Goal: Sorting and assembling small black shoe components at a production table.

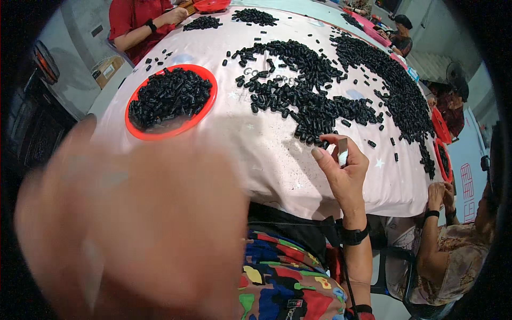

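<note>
While the right hand (341, 170) pinches a small grey-and-white piece (342, 152) between thumb and fingers at the near edge of the cloth-covered surface (266, 154), black pellets (320, 106) lie heaped just beyond it. Farther left sits a red dish (205, 109) of pellets, and the left hand (133, 234) looms blurred close to the camera, its grip impossible to tell.

**Bare forearms, black wristband, patchwork clothing**

No sleeves are being worn over the forearms. A black band is being worn around the wrist of the right hand (344, 170). The left hand (128, 234) is being shown large and blurred, close to the camera. Below, a garment patterned in red, blue, yellow and green patches is being worn, topped with black.
</note>
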`<control>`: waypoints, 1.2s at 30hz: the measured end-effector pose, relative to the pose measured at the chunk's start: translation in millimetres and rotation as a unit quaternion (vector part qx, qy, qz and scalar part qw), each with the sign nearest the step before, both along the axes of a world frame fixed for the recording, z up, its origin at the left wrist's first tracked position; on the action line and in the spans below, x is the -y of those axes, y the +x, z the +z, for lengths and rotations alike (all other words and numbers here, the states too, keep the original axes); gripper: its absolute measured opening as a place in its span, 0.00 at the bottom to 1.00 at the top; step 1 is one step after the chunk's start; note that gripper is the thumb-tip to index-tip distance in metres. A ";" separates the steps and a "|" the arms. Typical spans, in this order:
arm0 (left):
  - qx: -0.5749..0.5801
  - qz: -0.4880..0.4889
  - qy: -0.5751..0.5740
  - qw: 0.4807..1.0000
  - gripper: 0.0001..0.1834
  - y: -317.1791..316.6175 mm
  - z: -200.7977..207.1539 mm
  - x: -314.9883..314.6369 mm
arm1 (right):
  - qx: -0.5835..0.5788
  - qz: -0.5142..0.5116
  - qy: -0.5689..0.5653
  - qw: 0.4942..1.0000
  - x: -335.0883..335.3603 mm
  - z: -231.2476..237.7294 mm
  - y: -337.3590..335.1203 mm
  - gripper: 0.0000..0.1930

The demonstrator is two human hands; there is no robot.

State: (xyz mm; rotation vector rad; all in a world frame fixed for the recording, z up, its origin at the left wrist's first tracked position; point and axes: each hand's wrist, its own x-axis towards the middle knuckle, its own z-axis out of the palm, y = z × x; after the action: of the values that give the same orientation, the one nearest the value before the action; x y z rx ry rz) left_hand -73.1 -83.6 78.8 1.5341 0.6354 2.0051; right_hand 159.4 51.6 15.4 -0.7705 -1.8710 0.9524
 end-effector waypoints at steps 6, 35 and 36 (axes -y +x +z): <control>-0.138 0.029 -0.205 0.968 0.13 28.2 -42.2 -99.8 | 0.001 -0.034 -0.003 0.999 -3.8 -5.9 2.6 0.12; 0.215 -0.390 -0.390 0.806 0.18 55.9 -80.7 -93.1 | -0.004 0.023 0.011 1.000 -6.7 -10.1 11.5 0.08; 0.215 -0.391 -0.389 0.806 0.18 55.9 -80.9 -93.2 | 0.014 0.035 0.009 0.999 -6.7 -10.0 12.3 0.09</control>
State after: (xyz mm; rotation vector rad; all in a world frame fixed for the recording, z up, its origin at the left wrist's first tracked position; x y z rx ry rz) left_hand -17.2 9.6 -2.1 0.6206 0.4316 1.1361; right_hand 171.8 58.3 5.5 -0.7164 -1.9386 0.9718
